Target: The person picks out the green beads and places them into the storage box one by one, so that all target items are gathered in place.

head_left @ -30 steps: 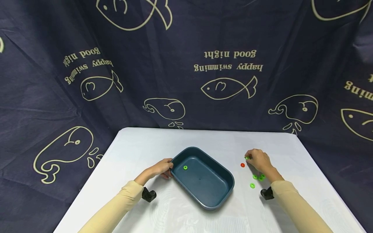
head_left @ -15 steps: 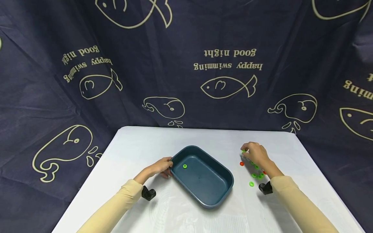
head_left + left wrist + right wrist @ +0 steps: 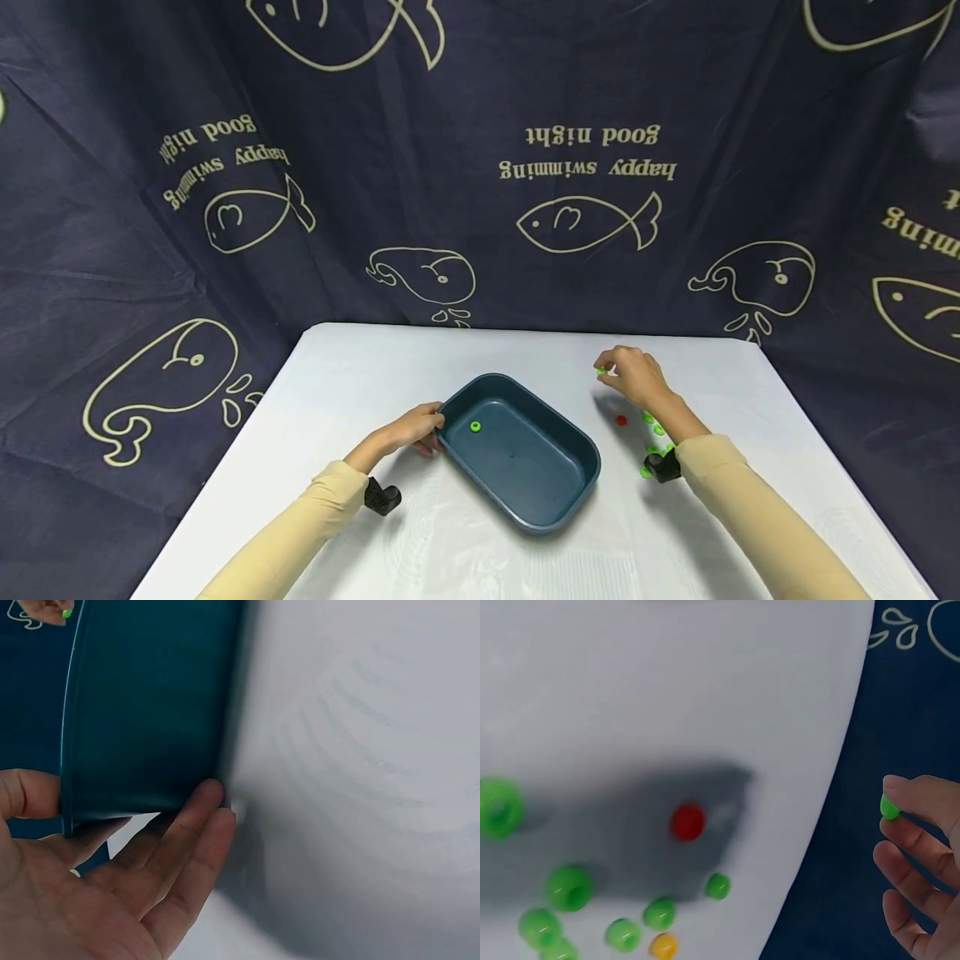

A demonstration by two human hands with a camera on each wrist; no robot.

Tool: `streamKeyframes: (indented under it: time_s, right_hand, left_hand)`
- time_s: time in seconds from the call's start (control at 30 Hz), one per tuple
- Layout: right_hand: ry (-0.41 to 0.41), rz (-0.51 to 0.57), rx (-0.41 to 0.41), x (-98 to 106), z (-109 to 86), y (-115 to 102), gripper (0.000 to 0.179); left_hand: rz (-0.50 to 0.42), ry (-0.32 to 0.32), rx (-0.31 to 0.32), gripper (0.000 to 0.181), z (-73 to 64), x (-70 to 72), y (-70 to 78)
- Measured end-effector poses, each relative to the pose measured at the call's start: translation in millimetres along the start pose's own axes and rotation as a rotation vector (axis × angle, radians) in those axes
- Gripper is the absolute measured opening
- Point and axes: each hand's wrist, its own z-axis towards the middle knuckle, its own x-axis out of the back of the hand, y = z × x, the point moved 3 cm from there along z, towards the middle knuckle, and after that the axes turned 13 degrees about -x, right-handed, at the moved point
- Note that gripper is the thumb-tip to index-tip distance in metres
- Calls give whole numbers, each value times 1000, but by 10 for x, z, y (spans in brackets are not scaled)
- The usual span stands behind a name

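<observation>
My left hand [image 3: 412,425] grips the left end of a dark blue plastic bin [image 3: 517,467]. In the left wrist view its thumb lies at the rim and the other fingers [image 3: 191,862] are against the outer wall. One green ring-shaped bead [image 3: 476,427] lies on the bin floor. Raised over the table beyond the bin's right side, my right hand [image 3: 633,377] pinches another green ring-shaped bead [image 3: 889,808] between thumb and index finger. A red bead [image 3: 688,822] lies on the table in that hand's shadow.
Several green beads [image 3: 569,888] and a yellow one [image 3: 664,946] lie scattered on the white table [image 3: 367,367], right of the bin. A dark blue fish-print cloth [image 3: 450,167] hangs behind the table. Black wrist cameras [image 3: 382,498] sit under both wrists.
My right hand has risen and moved away and to the left with the green bead pinched in it, uncovering other beads. My left hand and the bin stay in place.
</observation>
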Motion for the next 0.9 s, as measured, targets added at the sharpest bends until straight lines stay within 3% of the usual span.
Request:
streamKeyframes:
  time_s: [0.03,0.27,0.9]
  right_hand:
    - [3,3,10,6,13,-33,16]
    - [4,27,60,31,80,-307,16]
    - [4,12,258,-128,90,-1300,15]
  left_hand:
    - [11,15,28,42,-3,-7,13]
    - [32,45,54,41,-1,-30,36]
    - [42,53,62,39,-4,-14,13]
